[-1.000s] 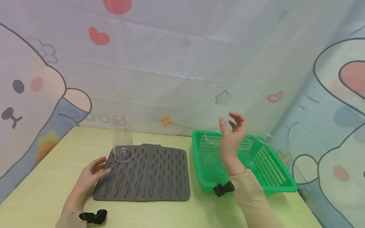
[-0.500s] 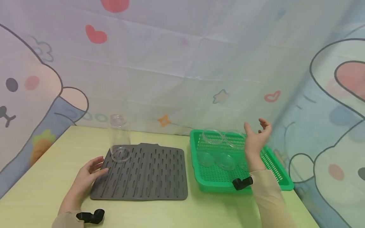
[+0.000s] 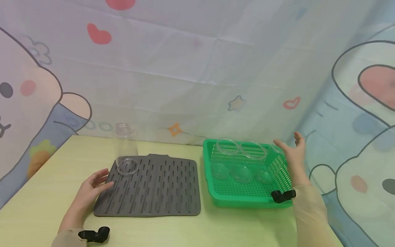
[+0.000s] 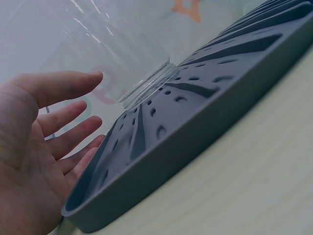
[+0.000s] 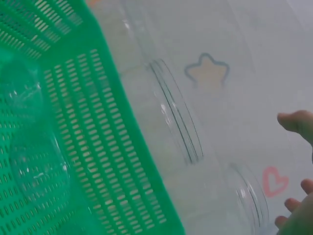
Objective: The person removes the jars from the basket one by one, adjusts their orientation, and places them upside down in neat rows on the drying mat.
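My right hand point(image 3: 294, 154) is raised over the right end of a green plastic basket point(image 3: 247, 201), thumb and fingers spread and holding nothing. In the head view it overlaps the rim of the rightmost clear cup point(image 3: 277, 149); in the right wrist view a gap separates the fingers from the cup rim point(image 5: 252, 200). Two more clear cups stand in the basket, the middle cup point(image 3: 253, 150) and the left cup point(image 3: 227, 146). My left hand point(image 3: 89, 192) rests by the left edge of a grey slotted drying mat point(image 3: 160, 192), fingers loose. Another clear cup point(image 3: 126, 147) stands rim-down on the mat's back left corner.
Basket and mat lie side by side on a pale yellow table point(image 3: 154, 231), a narrow strip of tabletop between them. A printed cloth backdrop point(image 3: 185, 68) hangs behind the table and along its right side. Black wrist devices point(image 3: 284, 196) sit on both sleeves.
The right hand has moved rightward across the basket, from the middle cups to the rightmost one. The left hand stays by the mat. The whole head view has shifted slightly.
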A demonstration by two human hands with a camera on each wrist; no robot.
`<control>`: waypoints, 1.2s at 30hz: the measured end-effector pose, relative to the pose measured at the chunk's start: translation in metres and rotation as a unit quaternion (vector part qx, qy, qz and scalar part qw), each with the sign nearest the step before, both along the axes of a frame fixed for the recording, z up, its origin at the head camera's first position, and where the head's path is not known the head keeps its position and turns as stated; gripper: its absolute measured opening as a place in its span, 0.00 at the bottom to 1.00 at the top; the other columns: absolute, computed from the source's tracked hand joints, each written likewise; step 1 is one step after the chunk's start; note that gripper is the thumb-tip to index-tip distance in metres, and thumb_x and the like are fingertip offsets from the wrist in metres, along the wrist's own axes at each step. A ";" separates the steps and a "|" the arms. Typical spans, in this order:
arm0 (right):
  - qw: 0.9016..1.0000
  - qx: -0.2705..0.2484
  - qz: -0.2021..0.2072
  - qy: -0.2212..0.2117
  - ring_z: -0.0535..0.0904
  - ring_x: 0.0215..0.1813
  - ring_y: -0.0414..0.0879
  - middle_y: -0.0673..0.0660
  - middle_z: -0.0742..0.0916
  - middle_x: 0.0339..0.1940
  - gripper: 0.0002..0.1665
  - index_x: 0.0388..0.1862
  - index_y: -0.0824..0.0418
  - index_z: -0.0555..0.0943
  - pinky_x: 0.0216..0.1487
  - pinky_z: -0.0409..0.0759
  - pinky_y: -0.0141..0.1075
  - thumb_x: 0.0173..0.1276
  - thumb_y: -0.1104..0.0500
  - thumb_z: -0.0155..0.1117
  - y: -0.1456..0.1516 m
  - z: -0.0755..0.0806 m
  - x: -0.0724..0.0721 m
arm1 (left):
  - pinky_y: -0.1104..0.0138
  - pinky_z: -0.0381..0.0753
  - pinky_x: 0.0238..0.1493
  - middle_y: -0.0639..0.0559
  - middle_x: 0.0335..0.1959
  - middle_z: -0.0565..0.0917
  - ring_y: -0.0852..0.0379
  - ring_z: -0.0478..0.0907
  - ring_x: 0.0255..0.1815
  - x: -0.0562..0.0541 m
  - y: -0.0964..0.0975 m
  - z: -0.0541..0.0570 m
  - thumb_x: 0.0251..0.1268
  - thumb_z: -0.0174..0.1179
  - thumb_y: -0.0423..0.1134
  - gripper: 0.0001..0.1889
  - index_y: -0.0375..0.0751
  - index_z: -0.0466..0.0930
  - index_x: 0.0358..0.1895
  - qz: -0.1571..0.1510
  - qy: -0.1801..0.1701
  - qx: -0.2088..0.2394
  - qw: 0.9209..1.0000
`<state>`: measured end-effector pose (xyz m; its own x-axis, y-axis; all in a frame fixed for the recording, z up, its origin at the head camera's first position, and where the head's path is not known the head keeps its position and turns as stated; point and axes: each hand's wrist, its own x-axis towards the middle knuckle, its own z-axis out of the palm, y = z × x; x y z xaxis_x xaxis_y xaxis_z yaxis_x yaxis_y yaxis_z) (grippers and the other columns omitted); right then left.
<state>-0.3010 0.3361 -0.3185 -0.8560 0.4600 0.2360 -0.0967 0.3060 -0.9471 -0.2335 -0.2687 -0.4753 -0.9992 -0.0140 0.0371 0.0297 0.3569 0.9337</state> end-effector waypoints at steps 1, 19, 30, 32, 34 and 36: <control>1.000 0.002 0.007 -0.010 0.41 0.82 0.46 0.50 0.51 0.82 0.54 0.80 0.49 0.47 0.80 0.50 0.47 0.64 0.52 0.69 0.004 -0.001 0.001 | 0.90 0.62 0.45 0.26 0.73 0.57 0.32 0.57 0.72 0.000 0.000 0.000 0.70 0.59 0.40 0.39 0.26 0.48 0.75 0.000 0.000 -0.001 1.000; 0.970 0.030 0.202 -0.135 0.42 0.80 0.65 0.66 0.39 0.81 0.62 0.78 0.55 0.23 0.76 0.52 0.61 0.70 0.56 0.63 0.053 -0.031 -0.003 | 0.89 0.64 0.45 0.27 0.74 0.56 0.32 0.56 0.72 -0.001 -0.003 0.000 0.70 0.59 0.41 0.40 0.27 0.48 0.75 0.001 -0.007 -0.010 1.000; 0.954 0.001 0.226 -0.196 0.38 0.80 0.66 0.68 0.40 0.80 0.57 0.79 0.62 0.31 0.76 0.51 0.62 0.71 0.57 0.62 0.053 -0.043 -0.010 | 0.41 0.60 0.71 0.25 0.74 0.54 0.30 0.54 0.72 -0.001 0.000 0.001 0.71 0.59 0.41 0.41 0.27 0.45 0.76 -0.002 -0.004 -0.013 1.000; 0.952 0.010 0.229 -0.204 0.39 0.79 0.67 0.69 0.43 0.80 0.57 0.79 0.64 0.31 0.76 0.51 0.63 0.71 0.57 0.62 0.055 -0.046 -0.012 | 0.41 0.59 0.71 0.25 0.74 0.54 0.30 0.53 0.72 -0.001 0.000 0.000 0.71 0.59 0.41 0.41 0.27 0.45 0.76 -0.003 -0.004 -0.012 1.000; 0.950 0.019 0.230 -0.210 0.40 0.79 0.67 0.69 0.44 0.80 0.57 0.79 0.65 0.31 0.75 0.52 0.63 0.71 0.56 0.62 0.056 -0.049 -0.013 | 0.47 0.63 0.72 0.25 0.73 0.55 0.30 0.54 0.72 -0.001 0.001 0.000 0.71 0.59 0.42 0.41 0.27 0.46 0.76 -0.002 -0.004 -0.017 1.000; 0.950 0.023 0.228 -0.214 0.40 0.79 0.67 0.68 0.44 0.80 0.58 0.79 0.65 0.31 0.75 0.53 0.62 0.70 0.56 0.63 0.057 -0.051 -0.013 | 0.47 0.63 0.72 0.25 0.73 0.55 0.30 0.54 0.72 -0.001 0.001 0.000 0.71 0.59 0.41 0.41 0.27 0.46 0.76 -0.002 -0.004 -0.015 1.000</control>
<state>-0.3138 0.3929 -0.3692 -0.9858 0.0163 -0.1670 0.1613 0.3670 -0.9161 -0.2348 -0.2675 -0.4755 -0.9995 -0.0090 0.0304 0.0246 0.3852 0.9225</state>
